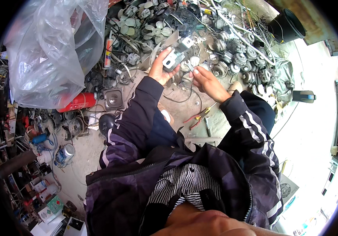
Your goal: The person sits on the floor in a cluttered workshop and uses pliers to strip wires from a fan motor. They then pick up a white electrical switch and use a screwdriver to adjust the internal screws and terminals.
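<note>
Two containers: clear plastic bag (54, 51), left of the left fingers, contents not discernible; black bucket (289, 25), well beyond the right fingers, inside too dark to read. Left hand (161, 67) grasps grey metal part (178, 57) between thumb and fingers; long axis slants up-right from them. Right hand (209, 83) pinches small silver piece (190, 66), tip up-left.

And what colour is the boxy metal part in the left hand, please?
The part is silver-grey; head view.
</note>
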A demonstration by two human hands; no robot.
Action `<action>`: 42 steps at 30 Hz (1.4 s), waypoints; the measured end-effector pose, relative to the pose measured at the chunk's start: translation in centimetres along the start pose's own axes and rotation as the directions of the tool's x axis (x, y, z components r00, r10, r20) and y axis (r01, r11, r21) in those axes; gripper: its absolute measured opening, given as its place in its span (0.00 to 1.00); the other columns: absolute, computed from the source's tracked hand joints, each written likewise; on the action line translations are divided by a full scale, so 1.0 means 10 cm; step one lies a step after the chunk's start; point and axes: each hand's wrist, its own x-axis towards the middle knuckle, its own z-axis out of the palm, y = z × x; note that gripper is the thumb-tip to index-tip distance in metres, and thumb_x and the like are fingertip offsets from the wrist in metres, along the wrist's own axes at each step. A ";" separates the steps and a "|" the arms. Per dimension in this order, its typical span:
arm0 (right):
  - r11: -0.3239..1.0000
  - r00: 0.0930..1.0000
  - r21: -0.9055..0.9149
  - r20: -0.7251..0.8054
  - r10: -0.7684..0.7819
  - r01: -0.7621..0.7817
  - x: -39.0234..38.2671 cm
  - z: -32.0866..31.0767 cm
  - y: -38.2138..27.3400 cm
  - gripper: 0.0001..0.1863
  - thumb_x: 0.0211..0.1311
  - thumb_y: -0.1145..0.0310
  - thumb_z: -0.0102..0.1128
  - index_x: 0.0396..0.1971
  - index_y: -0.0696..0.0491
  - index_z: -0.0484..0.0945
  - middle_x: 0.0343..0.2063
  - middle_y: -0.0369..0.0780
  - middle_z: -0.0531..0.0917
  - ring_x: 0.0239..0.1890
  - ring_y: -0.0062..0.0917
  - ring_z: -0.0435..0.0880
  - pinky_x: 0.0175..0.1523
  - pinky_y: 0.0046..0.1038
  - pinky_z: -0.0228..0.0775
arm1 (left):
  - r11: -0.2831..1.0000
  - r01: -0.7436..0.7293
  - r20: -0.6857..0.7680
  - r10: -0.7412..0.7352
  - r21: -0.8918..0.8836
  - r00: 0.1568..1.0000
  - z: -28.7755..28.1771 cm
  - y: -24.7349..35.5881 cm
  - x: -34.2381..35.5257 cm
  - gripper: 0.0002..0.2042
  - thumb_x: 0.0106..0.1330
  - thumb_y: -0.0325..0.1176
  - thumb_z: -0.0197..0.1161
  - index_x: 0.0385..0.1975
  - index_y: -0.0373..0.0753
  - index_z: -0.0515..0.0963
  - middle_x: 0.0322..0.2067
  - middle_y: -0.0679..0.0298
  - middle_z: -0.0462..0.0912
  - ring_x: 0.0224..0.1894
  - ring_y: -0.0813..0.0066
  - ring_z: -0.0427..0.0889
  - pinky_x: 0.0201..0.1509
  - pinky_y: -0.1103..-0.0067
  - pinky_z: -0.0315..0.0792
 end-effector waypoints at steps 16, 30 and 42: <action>0.899 0.999 0.437 0.015 -0.038 0.028 0.19 0.18 -0.03 0.09 0.74 0.64 0.39 0.40 0.52 0.68 0.24 0.29 0.67 0.22 0.11 0.58 0.27 0.14 0.53 | 0.990 -0.130 0.041 0.132 -0.047 0.990 0.33 -0.21 0.06 0.15 0.65 0.48 0.57 0.36 0.41 0.76 0.27 0.66 0.81 0.26 0.75 0.80 0.26 0.79 0.75; 0.906 0.979 0.421 -0.199 0.054 0.036 0.20 0.36 -0.06 0.08 0.72 0.62 0.43 0.40 0.49 0.70 0.20 0.27 0.65 0.17 0.12 0.59 0.23 0.16 0.53 | 0.942 -0.324 -0.079 0.330 0.082 0.941 0.30 -0.44 0.13 0.15 0.65 0.49 0.58 0.38 0.43 0.77 0.32 0.71 0.80 0.33 0.82 0.79 0.37 0.81 0.73; 0.992 0.972 -0.003 -0.200 -0.121 0.123 0.19 0.21 -0.07 0.16 0.73 0.58 0.42 0.31 0.55 0.72 0.16 0.31 0.70 0.16 0.13 0.67 0.21 0.19 0.59 | 0.961 -0.273 0.007 0.272 0.035 0.962 0.14 -0.38 0.14 0.30 0.56 0.42 0.69 0.54 0.45 0.58 0.45 0.64 0.73 0.43 0.74 0.77 0.40 0.71 0.75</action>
